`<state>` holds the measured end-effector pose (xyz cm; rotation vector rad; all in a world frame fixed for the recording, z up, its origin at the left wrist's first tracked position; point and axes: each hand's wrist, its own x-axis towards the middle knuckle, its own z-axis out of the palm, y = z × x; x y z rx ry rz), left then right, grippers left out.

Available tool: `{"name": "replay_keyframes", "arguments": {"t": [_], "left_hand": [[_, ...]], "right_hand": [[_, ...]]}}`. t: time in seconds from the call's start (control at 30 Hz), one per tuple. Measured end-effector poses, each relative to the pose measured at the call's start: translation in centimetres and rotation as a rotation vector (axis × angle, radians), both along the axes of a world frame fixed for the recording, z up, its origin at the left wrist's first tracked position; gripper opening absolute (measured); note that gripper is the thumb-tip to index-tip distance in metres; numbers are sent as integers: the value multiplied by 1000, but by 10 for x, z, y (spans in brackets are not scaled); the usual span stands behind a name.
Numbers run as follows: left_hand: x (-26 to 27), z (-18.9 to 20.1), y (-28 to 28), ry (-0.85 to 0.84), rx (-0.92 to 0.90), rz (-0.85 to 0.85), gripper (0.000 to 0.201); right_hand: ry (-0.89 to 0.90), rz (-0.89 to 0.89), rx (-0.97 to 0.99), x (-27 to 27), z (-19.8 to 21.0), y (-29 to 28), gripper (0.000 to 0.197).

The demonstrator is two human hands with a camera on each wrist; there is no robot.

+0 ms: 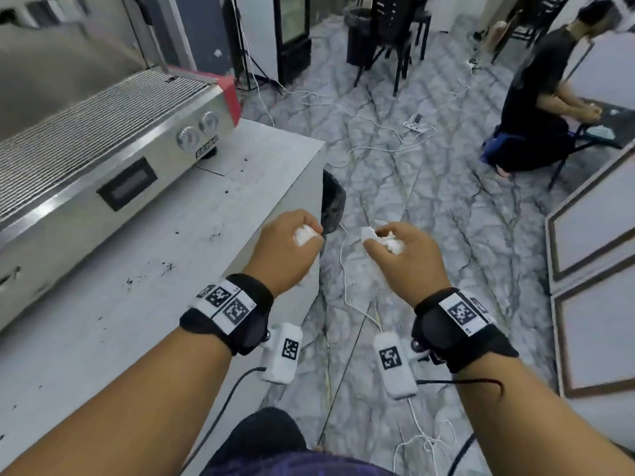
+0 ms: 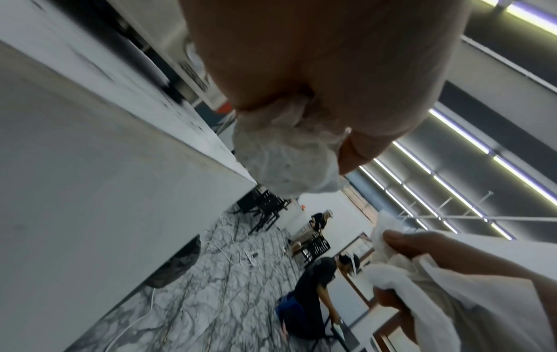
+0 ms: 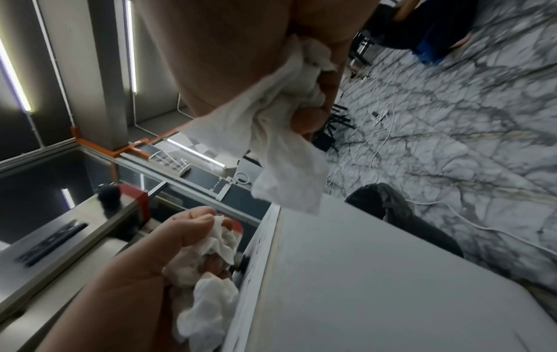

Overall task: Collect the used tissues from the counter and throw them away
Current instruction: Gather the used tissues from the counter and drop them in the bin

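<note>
My left hand [image 1: 298,224] grips a crumpled white tissue [image 1: 303,237] just past the right edge of the grey counter [image 1: 144,304]. In the left wrist view that wad [image 2: 280,157] bulges out below the curled fingers. My right hand [image 1: 385,235] holds another bunch of white tissue [image 1: 370,232] over the marble floor, level with the left hand and a short way to its right. A loose corner of this tissue [image 3: 283,152] hangs down in the right wrist view. A black-lined bin [image 1: 332,206] stands on the floor against the counter's side, just beyond both hands.
A steel coffee machine [image 1: 103,156] fills the back of the counter, which carries dark crumbs. White cables and a power strip [image 1: 417,125] lie across the floor. A person [image 1: 539,108] crouches at the far right. Framed panels [image 1: 594,269] line the right side.
</note>
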<state>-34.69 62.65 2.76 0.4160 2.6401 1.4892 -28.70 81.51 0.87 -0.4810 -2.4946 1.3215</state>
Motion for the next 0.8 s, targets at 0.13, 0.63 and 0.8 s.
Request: {"name": "replay_keyframes", "arguments": {"t": [0.13, 0.63, 0.8], "left_hand": [[-43, -15, 52, 29, -53, -80, 6], [-311, -15, 195, -44, 37, -138, 4], [-378, -11, 206, -22, 24, -81, 4]], "right_hand": [[-27, -74, 36, -28, -11, 45, 11], [-95, -180, 44, -261, 1, 169, 15], [-103, -125, 64, -336, -2, 186, 17]]}}
